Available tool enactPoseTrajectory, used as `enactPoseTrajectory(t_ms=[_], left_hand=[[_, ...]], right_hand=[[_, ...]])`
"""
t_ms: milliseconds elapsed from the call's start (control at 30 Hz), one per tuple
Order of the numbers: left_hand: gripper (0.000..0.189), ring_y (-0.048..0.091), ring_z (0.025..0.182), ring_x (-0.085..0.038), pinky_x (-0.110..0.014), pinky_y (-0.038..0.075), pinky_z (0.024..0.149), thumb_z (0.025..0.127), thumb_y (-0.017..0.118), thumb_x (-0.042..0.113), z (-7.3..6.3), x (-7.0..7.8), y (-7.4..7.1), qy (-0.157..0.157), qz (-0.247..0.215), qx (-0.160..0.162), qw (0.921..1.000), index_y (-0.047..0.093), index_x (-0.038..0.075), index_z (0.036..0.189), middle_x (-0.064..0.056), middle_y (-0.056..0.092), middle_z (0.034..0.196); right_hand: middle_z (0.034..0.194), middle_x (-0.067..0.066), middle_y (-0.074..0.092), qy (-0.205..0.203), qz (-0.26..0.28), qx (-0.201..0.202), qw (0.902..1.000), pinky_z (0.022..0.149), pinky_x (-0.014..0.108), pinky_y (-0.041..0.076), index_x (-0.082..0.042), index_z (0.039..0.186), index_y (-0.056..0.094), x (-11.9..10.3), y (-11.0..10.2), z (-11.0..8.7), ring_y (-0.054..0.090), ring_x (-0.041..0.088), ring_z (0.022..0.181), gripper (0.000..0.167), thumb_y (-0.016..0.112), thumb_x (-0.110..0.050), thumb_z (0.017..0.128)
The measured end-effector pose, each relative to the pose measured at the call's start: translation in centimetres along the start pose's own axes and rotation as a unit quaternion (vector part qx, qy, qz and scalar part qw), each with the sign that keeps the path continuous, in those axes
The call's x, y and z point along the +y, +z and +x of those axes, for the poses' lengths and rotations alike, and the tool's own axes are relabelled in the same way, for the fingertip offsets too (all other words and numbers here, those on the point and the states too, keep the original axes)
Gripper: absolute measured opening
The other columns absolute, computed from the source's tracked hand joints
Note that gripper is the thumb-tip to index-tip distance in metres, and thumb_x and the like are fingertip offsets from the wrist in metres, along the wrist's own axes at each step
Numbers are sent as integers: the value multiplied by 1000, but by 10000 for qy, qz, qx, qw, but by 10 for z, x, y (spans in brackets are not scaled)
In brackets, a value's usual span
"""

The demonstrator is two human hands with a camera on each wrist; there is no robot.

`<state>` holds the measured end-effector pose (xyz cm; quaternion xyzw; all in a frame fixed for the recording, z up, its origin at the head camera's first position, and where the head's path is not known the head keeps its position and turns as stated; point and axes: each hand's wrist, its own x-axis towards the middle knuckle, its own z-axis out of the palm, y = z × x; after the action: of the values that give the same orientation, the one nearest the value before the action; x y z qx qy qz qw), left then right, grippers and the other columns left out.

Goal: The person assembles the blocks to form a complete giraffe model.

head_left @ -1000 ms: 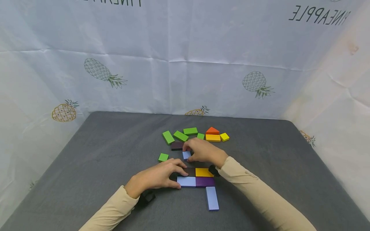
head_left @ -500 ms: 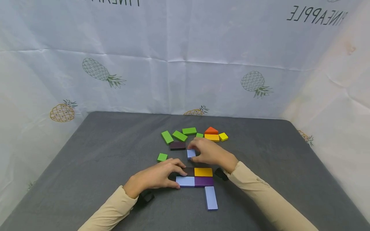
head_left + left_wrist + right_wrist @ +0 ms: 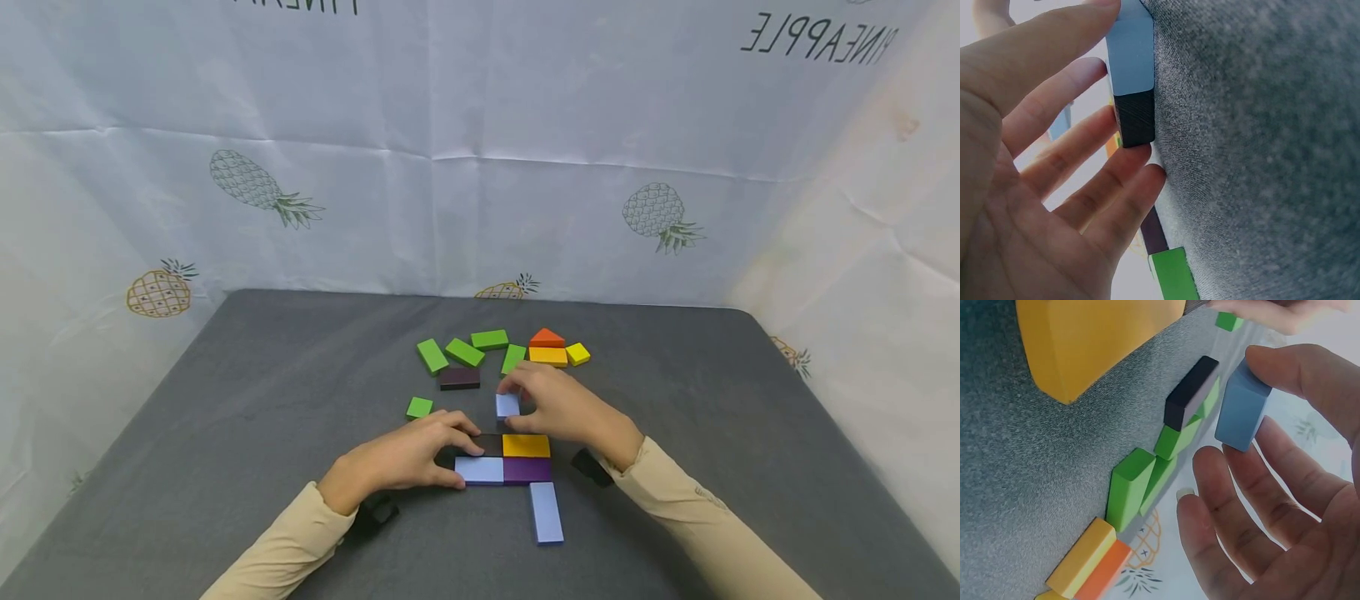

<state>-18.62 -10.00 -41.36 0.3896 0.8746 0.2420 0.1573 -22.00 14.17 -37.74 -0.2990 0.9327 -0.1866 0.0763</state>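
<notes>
My right hand (image 3: 566, 404) pinches a short light blue block (image 3: 1244, 409) between thumb and fingertips, above the table behind a flat group of blocks. That group has a black block (image 3: 492, 445) and a yellow-orange block (image 3: 526, 446) at the back. In front of them lie a long light blue block (image 3: 480, 471) and a purple block (image 3: 527, 470). My left hand (image 3: 420, 450) holds the group's left end, thumb at the long light blue block and fingers at the black one. Another light blue block (image 3: 546, 513) extends toward me from below the purple one.
Several green blocks (image 3: 489, 340), a dark purple block (image 3: 459, 379), an orange-red triangle (image 3: 547, 337), an orange block (image 3: 548, 357) and a small yellow block (image 3: 577, 354) lie farther back. A green block (image 3: 419, 407) sits beyond the left hand. A pineapple-print curtain (image 3: 465, 208) hangs behind the table.
My right hand has shifted right and slightly toward me with the short light blue block, uncovering more of a green block behind it. The left hand stays at the group's left end.
</notes>
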Motion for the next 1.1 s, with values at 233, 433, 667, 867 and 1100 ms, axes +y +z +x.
enactPoseTrajectory(t_ms=[233, 433, 667, 867, 1100], left_hand=[[39, 52, 127, -19, -38, 47, 104, 85, 79, 26, 1, 0, 1, -52, -57, 9, 10000, 71, 15, 122, -1, 58, 134], [39, 52, 127, -19, -38, 48, 103, 85, 79, 26, 1, 0, 0, -77, -91, 0, 9999, 71, 14, 122, -1, 57, 134], [39, 51, 127, -20, -39, 47, 104, 86, 79, 26, 0, 0, 0, -51, -85, 20, 9999, 71, 14, 122, -1, 57, 135], [39, 52, 127, -20, -39, 48, 103, 86, 79, 26, 0, 0, 1, -56, -44, 28, 10000, 71, 15, 122, -1, 57, 135], [40, 51, 127, -20, -40, 48, 104, 85, 79, 25, 1, 0, 1, -78, -69, 49, 9999, 71, 14, 122, -2, 57, 135]], right_hand=[[105, -2, 66, 1, -103, 120, 9999, 83, 33, 54, -12, 110, 70, -3, -3, -16, 61, 13, 90, 33, 82, -24, 82], [104, -4, 66, 4, -66, 129, 9999, 81, 31, 53, -14, 109, 70, -5, -4, -26, 62, 13, 91, 31, 81, -24, 82], [103, -6, 66, -136, -24, 196, 9997, 81, 31, 54, -15, 109, 71, -7, -4, -38, 63, 13, 92, 30, 81, -24, 82], [103, -7, 65, -373, 3, 307, 9988, 80, 30, 54, -15, 111, 71, -5, -2, -51, 64, 13, 92, 31, 80, -27, 84], [102, -12, 63, -316, 139, 260, 9991, 77, 26, 52, -18, 112, 71, -4, 0, -65, 62, 11, 92, 32, 80, -31, 84]])
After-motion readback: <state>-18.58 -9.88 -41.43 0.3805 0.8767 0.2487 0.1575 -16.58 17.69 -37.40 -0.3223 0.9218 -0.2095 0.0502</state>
